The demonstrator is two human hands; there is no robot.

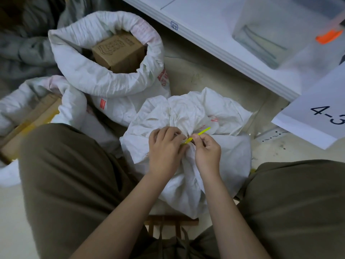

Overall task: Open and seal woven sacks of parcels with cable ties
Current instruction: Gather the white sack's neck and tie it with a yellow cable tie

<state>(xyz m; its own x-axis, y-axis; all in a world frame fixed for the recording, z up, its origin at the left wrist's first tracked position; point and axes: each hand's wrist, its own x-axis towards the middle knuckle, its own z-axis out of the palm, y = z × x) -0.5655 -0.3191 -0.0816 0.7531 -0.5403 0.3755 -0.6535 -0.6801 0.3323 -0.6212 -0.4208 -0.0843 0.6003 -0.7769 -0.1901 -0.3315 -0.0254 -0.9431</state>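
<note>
Olive-brown trouser legs (71, 174) frame the work, and between them both forearms reach down to a white woven sack (196, 146) whose neck is bunched under the fingers. The left hand (165, 148) has its fingers curled round the gathered neck, clamping it, with the head of a yellow cable tie (196, 136) showing just at its fingertips. The right hand (207, 148) pinches the tie's tail between thumb and forefinger, and the free end pokes up and away beyond that pinch. By the look of it the tie is being drawn tight. To do this well, I would keep the left grip close under the tie so the folds cannot spread, pull the tail straight out along its own line, and check that no loose flap escapes the loop. Beyond the fingers, to the left, stands an open sack (104, 58) with rolled rim and a cardboard box (119, 51) inside; farther right, a white shelf (224, 40).
</note>
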